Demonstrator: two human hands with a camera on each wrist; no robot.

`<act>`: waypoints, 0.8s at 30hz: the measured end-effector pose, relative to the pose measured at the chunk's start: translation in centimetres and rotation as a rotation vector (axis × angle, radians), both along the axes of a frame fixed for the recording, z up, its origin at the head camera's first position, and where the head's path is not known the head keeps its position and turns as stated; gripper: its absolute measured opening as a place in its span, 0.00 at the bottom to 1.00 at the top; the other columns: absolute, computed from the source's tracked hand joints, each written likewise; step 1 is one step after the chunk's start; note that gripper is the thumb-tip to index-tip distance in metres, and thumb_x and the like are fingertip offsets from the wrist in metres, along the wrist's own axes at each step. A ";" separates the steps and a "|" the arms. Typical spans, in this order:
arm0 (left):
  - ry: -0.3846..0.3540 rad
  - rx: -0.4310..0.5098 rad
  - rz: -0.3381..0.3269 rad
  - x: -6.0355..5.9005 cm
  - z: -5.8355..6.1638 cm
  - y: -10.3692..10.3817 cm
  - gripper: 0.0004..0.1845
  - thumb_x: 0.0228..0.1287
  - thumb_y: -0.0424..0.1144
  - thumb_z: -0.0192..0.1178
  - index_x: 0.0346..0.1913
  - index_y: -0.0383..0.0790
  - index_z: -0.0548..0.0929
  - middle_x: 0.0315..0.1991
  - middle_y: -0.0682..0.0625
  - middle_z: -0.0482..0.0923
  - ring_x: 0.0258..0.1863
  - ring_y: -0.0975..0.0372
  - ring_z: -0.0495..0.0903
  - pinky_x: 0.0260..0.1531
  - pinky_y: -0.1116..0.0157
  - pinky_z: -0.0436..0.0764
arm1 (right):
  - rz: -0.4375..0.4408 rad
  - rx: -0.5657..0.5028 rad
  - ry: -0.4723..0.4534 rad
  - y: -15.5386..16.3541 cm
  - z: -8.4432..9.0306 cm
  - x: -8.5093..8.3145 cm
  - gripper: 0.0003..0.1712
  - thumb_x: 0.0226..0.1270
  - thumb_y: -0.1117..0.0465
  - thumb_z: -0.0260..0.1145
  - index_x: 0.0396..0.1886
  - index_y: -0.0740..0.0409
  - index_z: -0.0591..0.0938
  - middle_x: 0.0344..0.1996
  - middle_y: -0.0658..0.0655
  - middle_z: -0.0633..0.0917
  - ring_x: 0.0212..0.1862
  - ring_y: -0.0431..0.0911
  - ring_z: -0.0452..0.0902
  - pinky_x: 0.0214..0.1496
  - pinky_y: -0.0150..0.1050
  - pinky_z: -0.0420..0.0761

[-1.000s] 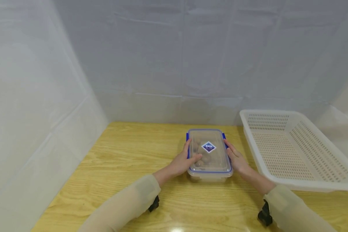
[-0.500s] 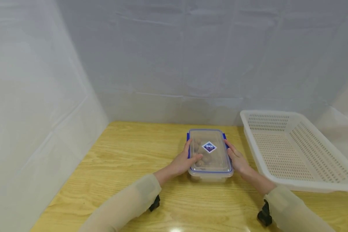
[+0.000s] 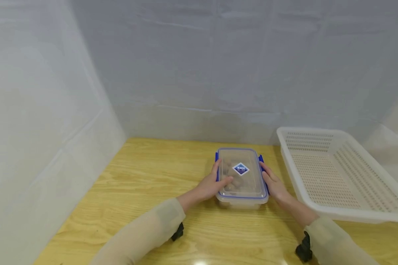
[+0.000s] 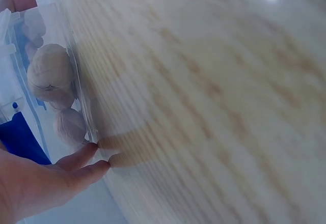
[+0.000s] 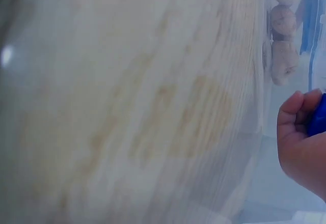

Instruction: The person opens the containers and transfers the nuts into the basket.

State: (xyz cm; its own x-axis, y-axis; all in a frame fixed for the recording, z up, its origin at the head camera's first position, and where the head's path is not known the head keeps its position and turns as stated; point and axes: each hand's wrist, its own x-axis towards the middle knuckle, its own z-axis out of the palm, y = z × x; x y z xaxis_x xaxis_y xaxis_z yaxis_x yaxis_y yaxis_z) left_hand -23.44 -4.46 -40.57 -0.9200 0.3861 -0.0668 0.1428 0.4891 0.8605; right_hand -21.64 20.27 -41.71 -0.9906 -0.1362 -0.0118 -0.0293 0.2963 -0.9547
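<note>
A clear plastic food container (image 3: pixel 243 187) with a blue-edged lid and a diamond-shaped label lies flat on the table. Several pale brown, roundish things (image 4: pixel 51 74) show through its wall; their kind is unclear. My left hand (image 3: pixel 210 185) holds the container's left side, thumb on top of the lid and fingers down along the wall, two fingertips low near the tabletop. On the opposite side, my right hand (image 3: pixel 275 187) has its fingers curled at the blue side latch (image 5: pixel 318 117), which stands out from the lid's edge. The left blue latch (image 3: pixel 216 157) lies along its side.
A white perforated plastic basket (image 3: pixel 296 176) stands to the right, close by my right forearm. The wooden table (image 3: pixel 152 165) ends at a pale sheet (image 3: pixel 199 73) behind, with another sheet (image 3: pixel 53 147) along the left.
The right latch has swung outward from the container's side, and my right hand has shifted slightly right with it. My left hand keeps its hold on the container.
</note>
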 end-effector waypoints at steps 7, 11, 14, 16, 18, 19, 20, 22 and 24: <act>0.002 0.001 0.006 -0.1 -0.1 0.1 0.47 0.69 0.59 0.54 0.78 0.51 0.38 0.67 0.29 0.63 0.61 0.39 0.69 0.61 0.46 0.65 | -0.030 0.150 0.055 0.1 0.0 -0.1 0.29 0.82 0.56 0.39 0.76 0.63 0.53 0.73 0.73 0.51 0.71 0.68 0.47 0.70 0.59 0.51; -0.001 0.004 0.013 -0.1 -0.2 0.1 0.47 0.69 0.58 0.54 0.78 0.51 0.38 0.66 0.28 0.64 0.60 0.39 0.70 0.61 0.46 0.66 | -0.065 0.287 0.174 0.2 -0.1 -0.2 0.27 0.81 0.58 0.43 0.73 0.67 0.60 0.68 0.78 0.59 0.68 0.71 0.54 0.67 0.63 0.54; -0.004 0.001 0.018 -0.1 -0.2 0.1 0.46 0.70 0.58 0.54 0.78 0.52 0.38 0.66 0.29 0.64 0.60 0.39 0.70 0.61 0.46 0.66 | -0.107 0.355 0.294 0.1 0.0 -0.3 0.24 0.77 0.63 0.48 0.67 0.72 0.67 0.64 0.78 0.64 0.66 0.72 0.57 0.66 0.64 0.55; -0.004 0.003 0.018 -0.1 -0.2 0.1 0.46 0.70 0.57 0.54 0.78 0.52 0.38 0.66 0.29 0.64 0.60 0.39 0.70 0.61 0.46 0.66 | -0.124 0.375 0.343 0.1 0.0 -0.4 0.23 0.76 0.65 0.50 0.65 0.74 0.70 0.65 0.77 0.65 0.66 0.71 0.57 0.67 0.63 0.54; -0.003 0.001 0.017 -0.1 -0.2 0.1 0.45 0.70 0.57 0.54 0.78 0.52 0.38 0.66 0.29 0.64 0.61 0.39 0.69 0.61 0.47 0.65 | -0.135 0.373 0.351 0.0 0.1 -0.5 0.23 0.75 0.66 0.50 0.64 0.74 0.70 0.64 0.76 0.67 0.66 0.70 0.58 0.68 0.61 0.54; -0.002 0.004 0.016 -0.2 -0.3 0.2 0.46 0.70 0.57 0.54 0.78 0.51 0.38 0.67 0.29 0.63 0.61 0.39 0.69 0.61 0.46 0.65 | -0.134 0.367 0.341 0.0 0.1 -0.5 0.23 0.75 0.65 0.50 0.65 0.74 0.70 0.64 0.76 0.67 0.66 0.69 0.59 0.68 0.60 0.55; -0.002 0.006 0.016 -0.2 -0.3 0.2 0.46 0.70 0.57 0.54 0.78 0.51 0.38 0.67 0.29 0.63 0.61 0.39 0.69 0.62 0.46 0.65 | -0.134 0.362 0.320 0.0 0.2 -0.5 0.24 0.76 0.64 0.50 0.65 0.73 0.69 0.64 0.75 0.67 0.67 0.68 0.58 0.68 0.59 0.54; 0.000 0.011 0.014 -0.2 -0.3 0.1 0.46 0.69 0.58 0.54 0.78 0.50 0.38 0.67 0.29 0.63 0.62 0.39 0.68 0.62 0.46 0.64 | -0.135 0.346 0.274 0.0 0.3 -0.4 0.25 0.77 0.61 0.50 0.67 0.71 0.68 0.65 0.75 0.67 0.67 0.67 0.58 0.68 0.59 0.55; 0.002 0.013 0.012 -0.2 -0.3 0.1 0.46 0.69 0.58 0.54 0.78 0.50 0.38 0.67 0.29 0.63 0.62 0.39 0.68 0.62 0.46 0.64 | -0.129 0.334 0.244 -0.1 0.4 -0.3 0.26 0.78 0.59 0.50 0.69 0.70 0.67 0.66 0.74 0.66 0.68 0.67 0.58 0.68 0.59 0.56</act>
State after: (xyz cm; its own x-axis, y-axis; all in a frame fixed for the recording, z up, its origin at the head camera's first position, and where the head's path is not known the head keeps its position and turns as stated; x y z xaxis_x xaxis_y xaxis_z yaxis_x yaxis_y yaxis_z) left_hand -23.62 -4.36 -40.82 -0.9246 0.3761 -0.0601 0.1388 0.4797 0.8664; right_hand -21.99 20.16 -41.34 -0.9786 -0.0391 0.2021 -0.1843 0.6036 -0.7757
